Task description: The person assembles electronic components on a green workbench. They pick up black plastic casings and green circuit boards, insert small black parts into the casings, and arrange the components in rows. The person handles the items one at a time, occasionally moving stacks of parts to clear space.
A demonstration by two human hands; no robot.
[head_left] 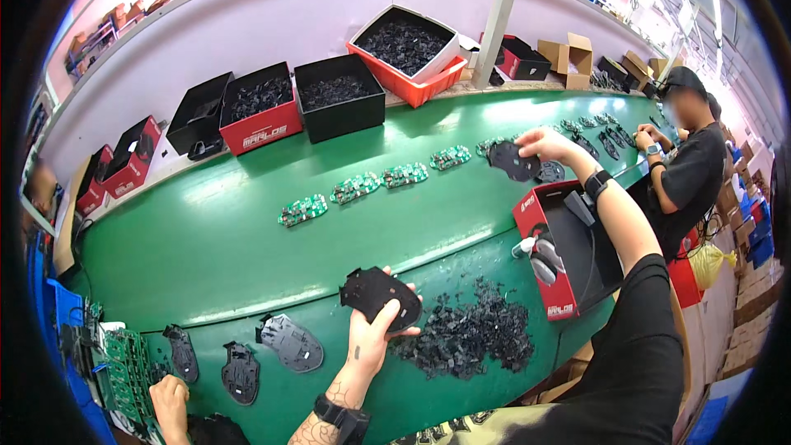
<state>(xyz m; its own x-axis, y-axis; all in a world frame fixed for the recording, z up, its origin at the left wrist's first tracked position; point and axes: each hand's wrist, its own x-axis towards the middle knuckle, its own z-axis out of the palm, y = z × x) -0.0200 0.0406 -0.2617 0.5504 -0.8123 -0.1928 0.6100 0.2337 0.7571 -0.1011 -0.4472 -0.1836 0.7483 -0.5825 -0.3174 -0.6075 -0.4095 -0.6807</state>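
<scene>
My left hand (375,336) is closed round a black plastic mouse base plate (379,295), the thumb pressed on its face. It is held over the near part of the green bench. Farther off to the right, my right hand (548,145) pinches the edge of another black base plate (512,163) above the line of circuit boards. Just below that plate lies a further dark shell part (550,171). On the bench left of my left hand are a grey shell (290,344) and two black ones, the nearer black shell (241,372) and a narrower black shell (182,353).
A heap of small black plastic bits (474,330) lies beside a red box (560,259). Green circuit boards (356,188) line the bench. Bins of black parts (339,92) stand along the back. Another person's hand (170,405) is at lower left; a co-worker (690,161) sits right.
</scene>
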